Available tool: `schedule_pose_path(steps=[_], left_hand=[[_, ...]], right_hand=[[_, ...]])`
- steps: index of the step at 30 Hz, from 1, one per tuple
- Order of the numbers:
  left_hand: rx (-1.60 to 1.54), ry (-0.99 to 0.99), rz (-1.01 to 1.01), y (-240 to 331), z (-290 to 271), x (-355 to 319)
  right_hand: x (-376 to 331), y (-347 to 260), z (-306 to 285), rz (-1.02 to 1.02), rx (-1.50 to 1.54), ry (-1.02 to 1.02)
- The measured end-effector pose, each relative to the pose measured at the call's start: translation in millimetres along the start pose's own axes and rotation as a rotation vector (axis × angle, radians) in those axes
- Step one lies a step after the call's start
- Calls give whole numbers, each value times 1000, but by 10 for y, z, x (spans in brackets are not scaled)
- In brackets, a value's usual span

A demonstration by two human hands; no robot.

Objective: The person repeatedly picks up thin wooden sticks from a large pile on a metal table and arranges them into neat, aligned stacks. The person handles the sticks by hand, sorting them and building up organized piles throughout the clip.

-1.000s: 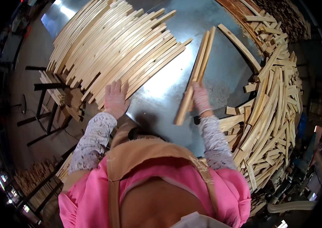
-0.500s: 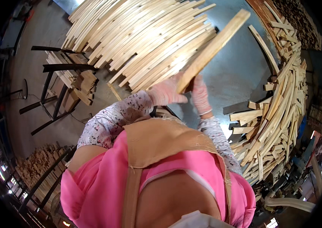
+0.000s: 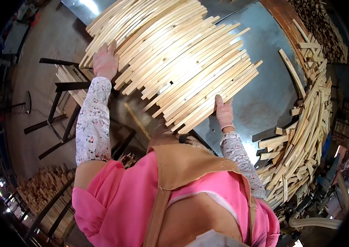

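A broad layer of pale wooden strips point(image 3: 170, 61) lies side by side on a metal-topped table point(image 3: 261, 45). My left hand point(image 3: 105, 61), in a pink glove, reaches to the left ends of the strips, its fingers stretched out over them. At the nearest strip's edge is my right hand point(image 3: 224, 112), also gloved; its extended fingers touch the wood, and part of them is hidden by the strip. Neither hand holds a loose strip.
A long heap of offcuts point(image 3: 302, 140) curves along the right side. One strip point(image 3: 292, 72) lies apart on the table. Black metal frames point(image 3: 65, 105) stand at the left, with wood stacked by them. More short pieces point(image 3: 46, 185) are piled at lower left.
The thick wooden strip that both hands held up has been let go and is no longer raised. My left hand has moved far left, my right slightly down. The layer of strips now reaches nearer to me.
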State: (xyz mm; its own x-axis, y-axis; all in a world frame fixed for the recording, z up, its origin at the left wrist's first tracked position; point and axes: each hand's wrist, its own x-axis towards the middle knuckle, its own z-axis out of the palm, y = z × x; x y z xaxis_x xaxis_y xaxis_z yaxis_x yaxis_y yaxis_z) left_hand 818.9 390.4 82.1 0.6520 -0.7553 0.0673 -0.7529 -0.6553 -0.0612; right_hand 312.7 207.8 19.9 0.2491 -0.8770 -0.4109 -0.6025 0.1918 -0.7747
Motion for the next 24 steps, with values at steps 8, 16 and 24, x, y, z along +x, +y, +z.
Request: schedule_pose_path(steps=[8,16,24], left_hand=[[-304,248,97,100,-12,-512],[-399,8,-270,740,163,-1376],[-613,-541,196,1433,89,-1651]], right_hand=[[37,95,18,80,-171,52],[31,31,-230,-3,-7,42],[659,285,-1368,123,-209,-4]])
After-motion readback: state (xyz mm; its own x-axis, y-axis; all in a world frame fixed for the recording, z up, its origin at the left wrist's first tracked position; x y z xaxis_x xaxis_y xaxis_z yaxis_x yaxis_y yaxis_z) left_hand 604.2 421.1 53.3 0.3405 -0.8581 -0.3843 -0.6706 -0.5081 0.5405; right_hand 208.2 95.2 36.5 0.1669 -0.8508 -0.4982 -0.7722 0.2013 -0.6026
